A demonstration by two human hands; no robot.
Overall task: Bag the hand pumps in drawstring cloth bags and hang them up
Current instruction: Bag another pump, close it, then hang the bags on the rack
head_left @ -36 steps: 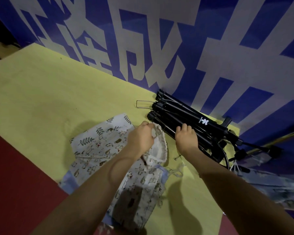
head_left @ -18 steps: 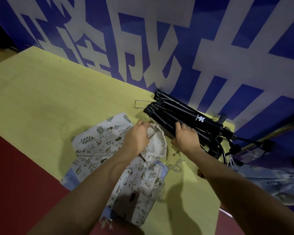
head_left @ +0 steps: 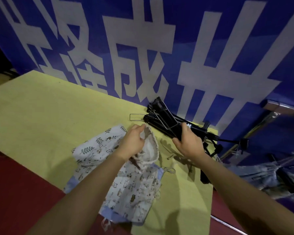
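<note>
Right hand [head_left: 188, 145] grip clamped on pump [head_left: 161, 116]; left hand [head_left: 132, 143] pinches bag [head_left: 134, 182]; yellow tabletop [head_left: 41, 119], blue banner [head_left: 193, 39].

Standing behind: a blue banner [head_left: 202, 39] with large white characters. Lying beneath: a yellow-green table [head_left: 41, 119] top, bordering dark red floor [head_left: 15, 192]. Showing dim, bluish lighting, shadows falling across the surface.

A single head-worn wide-angle view looks forward and steeply down from above the person's own forearms, close over the yellow surface [head_left: 41, 116]. It faces a blue banner [head_left: 210, 39] standing just behind the surface's far edge, with lines bowed by the lens. Both hands sit near the frame's centre; there is no second view to share the scene with.
</note>
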